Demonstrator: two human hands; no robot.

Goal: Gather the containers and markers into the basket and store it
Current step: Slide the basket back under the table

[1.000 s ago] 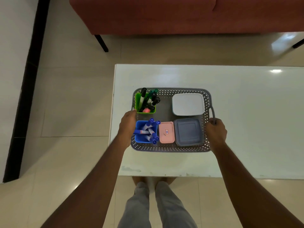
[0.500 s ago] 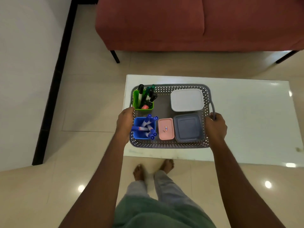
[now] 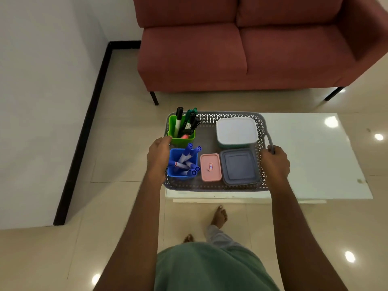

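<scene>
I carry the grey perforated basket (image 3: 212, 186) in the air, over the left end of the white table (image 3: 310, 160). My left hand (image 3: 158, 159) grips its left handle and my right hand (image 3: 275, 163) grips its right handle. Inside stand a green cup (image 3: 182, 139) with dark markers (image 3: 190, 121) and a blue cup (image 3: 174, 172) with blue markers (image 3: 186, 156). Beside them lie a pink-lidded box (image 3: 211, 167), a grey-blue lidded box (image 3: 239, 167) and a white-lidded box (image 3: 236, 130).
A red sofa (image 3: 241, 43) on thin black legs stands behind the table. A white wall (image 3: 42, 80) with a black skirting strip runs along the left. Glossy beige floor tiles (image 3: 117, 143) lie between them; my bare feet are below the basket.
The basket has risen off the table and shifted left, past the table's left edge, held by both hands. I have stepped back and the sofa has come into view.
</scene>
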